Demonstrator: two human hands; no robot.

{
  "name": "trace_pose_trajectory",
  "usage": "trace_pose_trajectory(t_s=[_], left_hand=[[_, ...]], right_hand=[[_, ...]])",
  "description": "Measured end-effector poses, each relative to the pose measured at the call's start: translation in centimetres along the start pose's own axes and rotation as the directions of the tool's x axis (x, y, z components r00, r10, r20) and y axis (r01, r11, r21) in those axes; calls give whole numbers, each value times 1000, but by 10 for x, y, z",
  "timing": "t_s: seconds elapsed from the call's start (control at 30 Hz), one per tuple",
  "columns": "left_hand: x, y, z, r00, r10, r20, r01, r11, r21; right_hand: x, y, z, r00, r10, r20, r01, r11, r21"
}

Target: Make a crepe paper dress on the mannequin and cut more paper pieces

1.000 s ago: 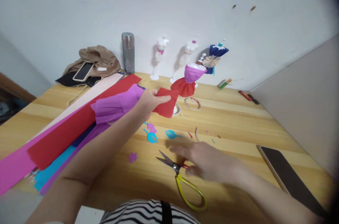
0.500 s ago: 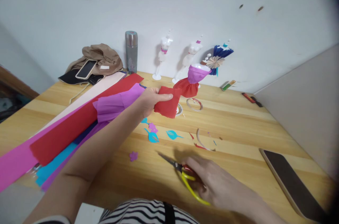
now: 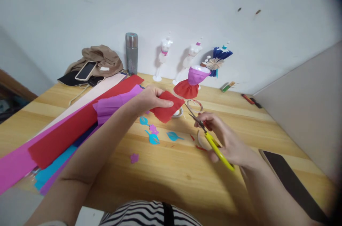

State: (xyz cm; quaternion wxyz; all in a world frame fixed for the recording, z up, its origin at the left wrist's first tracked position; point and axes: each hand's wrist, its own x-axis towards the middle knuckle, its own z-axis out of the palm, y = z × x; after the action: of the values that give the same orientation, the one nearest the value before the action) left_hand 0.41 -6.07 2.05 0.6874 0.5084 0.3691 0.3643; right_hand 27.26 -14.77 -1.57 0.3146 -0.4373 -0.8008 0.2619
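My left hand [image 3: 155,99] pinches a small red paper piece [image 3: 168,110] between thumb and fingers, holding it above the table. In my right hand [image 3: 224,137] are scissors [image 3: 213,147] with yellow handles. Their blades are parted, and one tip reaches the right corner of the red piece; whether it touches I cannot tell. Just behind stands a small dress form [image 3: 199,76] with a purple top and a red skirt. Blue leaf cutouts [image 3: 174,136] and purple flower cutouts [image 3: 134,158] lie on the table below my hands.
Tape rings [image 3: 195,105] lie behind the scissors. Coloured paper strips [image 3: 66,131] cover the left side. A grey flask [image 3: 131,55], white dress forms [image 3: 166,50] and a blue-dressed one [image 3: 221,55] stand along the wall. A phone [image 3: 291,183] lies at right.
My right hand has lifted the scissors up and forward to the red piece, and their blades have parted. My left hand has tilted the piece and shifted it slightly left.
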Motion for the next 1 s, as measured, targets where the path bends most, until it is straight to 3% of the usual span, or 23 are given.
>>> trace_pose_trajectory(t_s=[0.13, 0.43, 1.0], left_hand=[[-3, 3, -3, 995, -25, 101, 8, 985, 170], [1, 1, -2, 989, -73, 132, 26, 943, 331], [3, 2, -2, 973, -143, 180, 66, 923, 379]], right_hand=[[12, -1, 10, 990, -97, -100, 78, 981, -181], [16, 3, 21, 965, -236, -115, 204, 950, -237], [14, 0, 21, 975, -180, -129, 148, 963, -225]])
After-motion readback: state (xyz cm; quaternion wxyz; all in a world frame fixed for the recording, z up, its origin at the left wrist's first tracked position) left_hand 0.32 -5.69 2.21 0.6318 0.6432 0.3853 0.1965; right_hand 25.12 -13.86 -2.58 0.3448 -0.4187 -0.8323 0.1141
